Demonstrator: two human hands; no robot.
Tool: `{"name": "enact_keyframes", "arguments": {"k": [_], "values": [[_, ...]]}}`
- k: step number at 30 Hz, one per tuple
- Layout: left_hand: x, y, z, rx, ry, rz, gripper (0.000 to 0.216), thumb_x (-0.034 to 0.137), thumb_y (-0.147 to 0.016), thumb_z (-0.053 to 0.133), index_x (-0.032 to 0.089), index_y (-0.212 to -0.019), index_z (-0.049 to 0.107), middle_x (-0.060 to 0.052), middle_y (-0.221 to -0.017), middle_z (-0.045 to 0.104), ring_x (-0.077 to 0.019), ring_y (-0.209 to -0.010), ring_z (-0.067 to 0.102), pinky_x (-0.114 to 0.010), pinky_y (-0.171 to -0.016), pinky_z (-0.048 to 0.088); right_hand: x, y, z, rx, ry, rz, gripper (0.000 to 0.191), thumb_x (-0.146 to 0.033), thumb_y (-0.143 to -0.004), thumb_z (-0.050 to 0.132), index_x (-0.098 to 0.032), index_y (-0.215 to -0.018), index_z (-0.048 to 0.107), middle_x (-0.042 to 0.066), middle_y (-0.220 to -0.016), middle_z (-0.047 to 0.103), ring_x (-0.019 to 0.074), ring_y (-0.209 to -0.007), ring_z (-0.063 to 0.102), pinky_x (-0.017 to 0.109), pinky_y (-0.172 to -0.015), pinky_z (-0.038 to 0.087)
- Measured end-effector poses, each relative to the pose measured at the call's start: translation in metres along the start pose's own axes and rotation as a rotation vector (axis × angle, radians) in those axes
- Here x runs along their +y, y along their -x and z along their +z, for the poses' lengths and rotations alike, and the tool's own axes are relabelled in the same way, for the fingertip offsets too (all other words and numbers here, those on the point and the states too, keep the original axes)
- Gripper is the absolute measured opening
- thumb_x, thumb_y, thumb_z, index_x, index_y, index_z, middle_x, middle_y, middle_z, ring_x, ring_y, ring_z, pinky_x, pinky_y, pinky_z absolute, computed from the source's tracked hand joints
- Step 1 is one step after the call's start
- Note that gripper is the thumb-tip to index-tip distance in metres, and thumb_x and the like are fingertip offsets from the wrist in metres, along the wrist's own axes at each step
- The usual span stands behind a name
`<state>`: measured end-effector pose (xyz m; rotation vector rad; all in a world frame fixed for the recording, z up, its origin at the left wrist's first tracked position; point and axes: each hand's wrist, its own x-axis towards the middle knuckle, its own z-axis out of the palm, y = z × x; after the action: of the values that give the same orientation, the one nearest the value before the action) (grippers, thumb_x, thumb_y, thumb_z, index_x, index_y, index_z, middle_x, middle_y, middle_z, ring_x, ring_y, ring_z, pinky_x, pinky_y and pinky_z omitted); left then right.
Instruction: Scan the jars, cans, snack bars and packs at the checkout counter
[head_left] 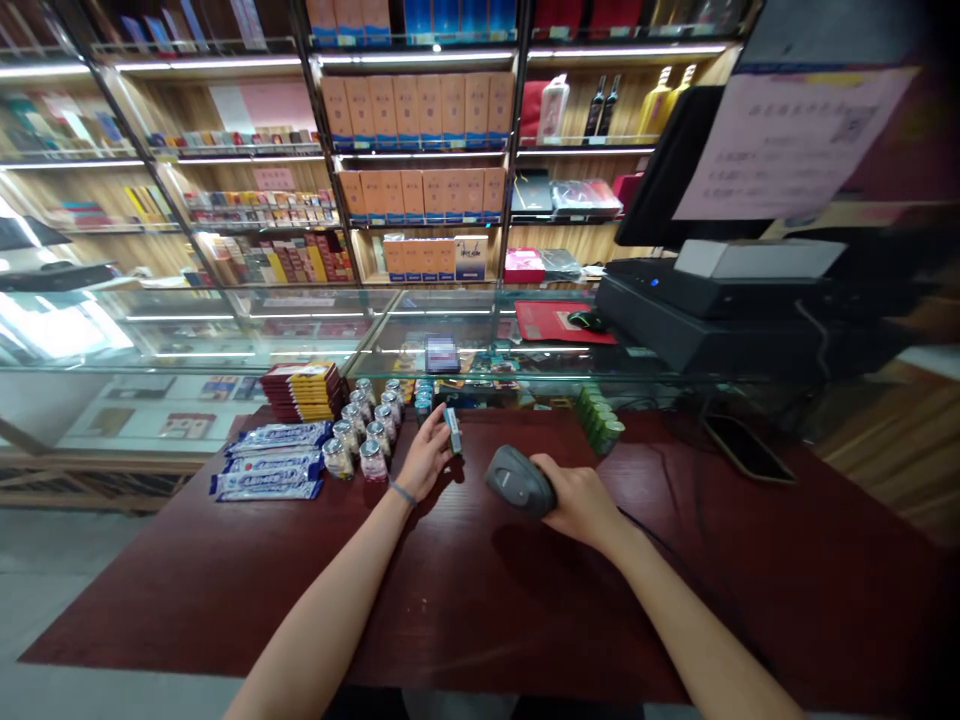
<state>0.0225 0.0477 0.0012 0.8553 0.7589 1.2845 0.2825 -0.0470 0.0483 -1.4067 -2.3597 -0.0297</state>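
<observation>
My left hand (426, 462) is closed around a small blue-and-white pack (452, 430), held just above the dark red table. A few blue-topped packs (424, 400) stand behind it, partly hidden by my fingers. In my right hand (581, 498) is a grey barcode scanner (517, 482), its head pointing left towards the small pack with a gap between them. Left of my left hand, small lidded jars (373, 460) stand in two rows. Green cylindrical packs (598, 420) are lined up beyond the scanner, to the right.
Blue-and-white long packets (274, 470) and stacked red and yellow boxes (300, 390) lie at the table's left. A phone (748, 447) rests at the right. Behind runs a glass counter (322, 330) with a mouse (586, 320) and a monitor (667, 170). The scanner's cable trails right.
</observation>
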Motion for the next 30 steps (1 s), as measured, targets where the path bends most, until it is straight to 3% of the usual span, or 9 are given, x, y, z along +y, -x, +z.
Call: {"name": "enact_keyframes", "arguments": {"k": [4,9,15,21,30], "values": [[-0.004,-0.002,0.003,0.061,-0.101,0.063,0.057,0.041,-0.067,0.085,0.020,-0.115,0.063,-0.006,-0.108,0.068,-0.0154,-0.089,0.067,-0.025,-0.072,0.054,0.010,0.000,-0.010,0.119,-0.040,0.103,0.039,-0.025,-0.073,0.064,-0.023,-0.110,0.050,0.002,-0.079,0.076,0.0273,-0.074,0.075,0.028,-0.057,0.040],[-0.022,-0.010,0.021,0.063,-0.368,0.181,0.047,0.038,-0.066,0.085,0.016,-0.098,0.060,-0.007,-0.096,0.072,-0.0184,-0.088,0.069,-0.029,-0.076,0.055,0.031,0.004,-0.022,0.271,-0.073,0.242,0.035,-0.028,-0.076,0.064,-0.026,-0.108,0.052,0.001,-0.076,0.076,0.0280,-0.072,0.075,0.028,-0.057,0.040],[-0.047,-0.032,0.078,0.023,-0.593,0.294,0.035,0.033,-0.071,0.081,0.018,-0.096,0.061,-0.007,-0.092,0.073,-0.0198,-0.083,0.071,-0.032,-0.077,0.055,0.049,0.011,-0.041,0.397,-0.114,0.373,0.033,-0.036,-0.077,0.065,-0.026,-0.107,0.054,0.002,-0.078,0.076,0.0296,-0.074,0.075,0.029,-0.058,0.043],[-0.086,-0.067,0.138,0.015,-0.640,0.353,0.024,0.024,-0.076,0.075,0.018,-0.094,0.060,-0.005,-0.091,0.072,-0.0186,-0.082,0.070,-0.031,-0.077,0.054,0.068,0.020,-0.055,0.488,-0.167,0.469,0.035,-0.038,-0.077,0.066,-0.025,-0.108,0.053,0.002,-0.077,0.075,0.0295,-0.076,0.075,0.028,-0.058,0.045],[-0.129,-0.117,0.184,0.080,-0.817,0.455,0.024,0.016,-0.076,0.074,0.018,-0.095,0.059,-0.004,-0.094,0.063,-0.0185,-0.089,0.063,-0.035,-0.087,0.050,0.100,0.034,-0.058,0.631,-0.142,0.604,0.034,-0.036,-0.078,0.063,-0.025,-0.108,0.053,0.006,-0.082,0.075,0.0303,-0.080,0.074,0.031,-0.063,0.050]]}}
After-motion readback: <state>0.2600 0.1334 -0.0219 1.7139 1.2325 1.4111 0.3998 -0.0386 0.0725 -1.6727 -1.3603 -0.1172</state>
